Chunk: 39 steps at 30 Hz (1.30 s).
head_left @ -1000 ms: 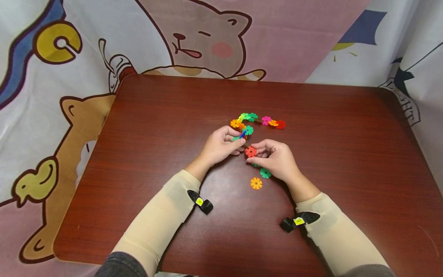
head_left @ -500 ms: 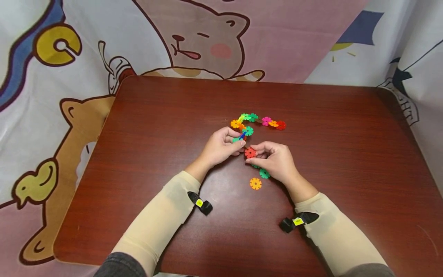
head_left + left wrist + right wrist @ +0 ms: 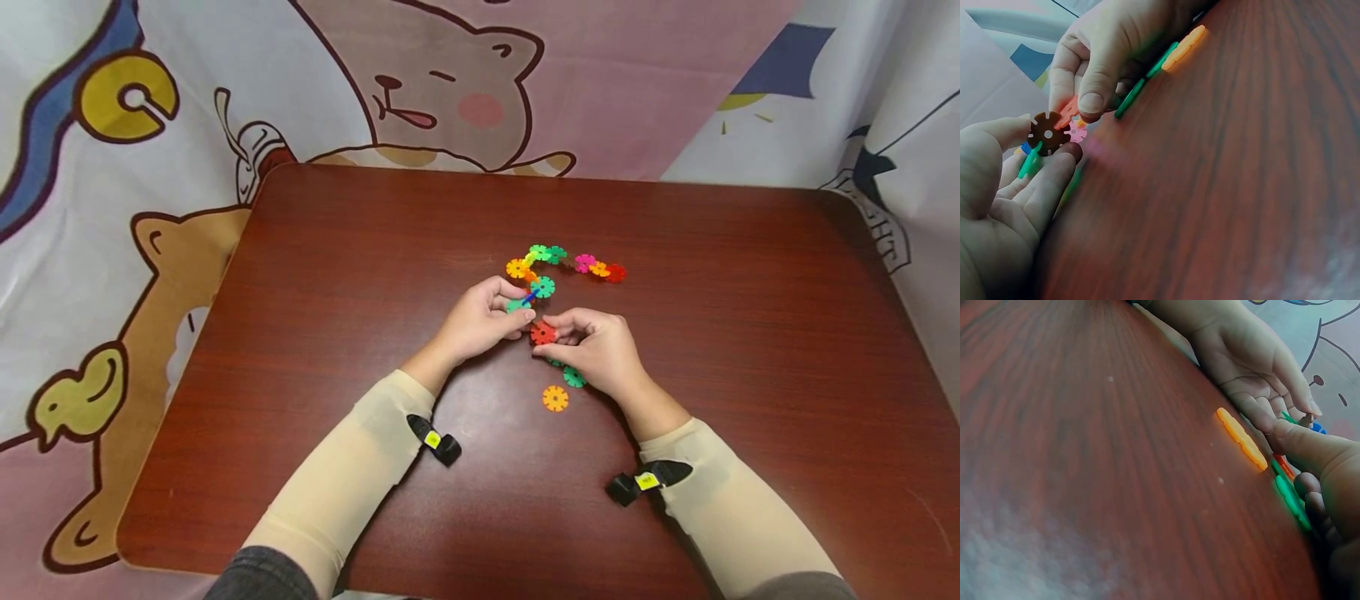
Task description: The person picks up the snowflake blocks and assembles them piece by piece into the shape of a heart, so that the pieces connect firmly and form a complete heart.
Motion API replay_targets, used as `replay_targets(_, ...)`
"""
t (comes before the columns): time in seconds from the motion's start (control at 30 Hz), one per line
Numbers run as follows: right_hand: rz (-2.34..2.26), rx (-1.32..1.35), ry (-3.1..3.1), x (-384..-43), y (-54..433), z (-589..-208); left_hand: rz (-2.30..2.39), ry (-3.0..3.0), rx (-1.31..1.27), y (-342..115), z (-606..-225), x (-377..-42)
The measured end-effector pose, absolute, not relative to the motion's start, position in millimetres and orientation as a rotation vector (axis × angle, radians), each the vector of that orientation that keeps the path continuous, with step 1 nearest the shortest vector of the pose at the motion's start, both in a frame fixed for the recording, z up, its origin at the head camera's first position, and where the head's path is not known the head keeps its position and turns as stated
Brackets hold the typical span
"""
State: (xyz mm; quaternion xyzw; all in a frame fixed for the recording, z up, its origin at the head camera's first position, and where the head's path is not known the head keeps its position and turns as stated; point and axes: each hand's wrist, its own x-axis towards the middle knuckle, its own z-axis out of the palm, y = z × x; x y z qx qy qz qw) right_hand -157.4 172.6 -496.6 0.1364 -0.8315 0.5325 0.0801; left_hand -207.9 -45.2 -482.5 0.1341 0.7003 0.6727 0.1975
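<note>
My left hand (image 3: 480, 318) pinches a brown notched plastic disc (image 3: 1040, 132) between thumb and fingers, seen in the left wrist view. Joined to it are a green disc (image 3: 517, 307) and a blue disc (image 3: 531, 296), part of a chain of interlocking flower-shaped discs that curves away across the table. Between thumb and forefinger, my right hand (image 3: 598, 343) holds a red disc (image 3: 542, 333). In the left wrist view, this red disc (image 3: 1067, 112) meets the brown disc's edge; whether their slots are joined I cannot tell.
An orange disc (image 3: 556, 398) and a green disc (image 3: 575, 377) lie flat on the brown table (image 3: 337, 292), near the right hand. The chain's far end has a red disc (image 3: 616, 273). Behind the table hangs a cartoon-print cloth (image 3: 637, 92).
The chain has shifted slightly to the right with the left hand, and its blue disc has tilted. The right hand has come marginally down and left, still holding the red disc.
</note>
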Motion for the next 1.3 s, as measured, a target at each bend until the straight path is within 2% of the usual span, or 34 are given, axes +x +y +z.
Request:
replay_targets(0.33, 1.515, 0.454, -2.489, -158.0, 173.4, -496.0, 1.807, 2.028, 0.547, -47.0, -486.8, -207.2)
replay_targets(0.77, 1.446, 0.508, -2.457, -161.1, 176.9, -496.8, 1.865, 1.985, 0.477, -50.0, -489.1, -210.5)
replay_targets(0.93, 1.226, 0.542, -2.428, -161.5, 180.5, -494.7, 1.927, 1.958, 0.445, -50.7, -489.2, -209.8)
replay_targets(1.3, 0.842, 0.598, -2.895, -158.4, 181.4, -483.8, 1.985, 1.940, 0.438, -50.6, -490.3, -209.3)
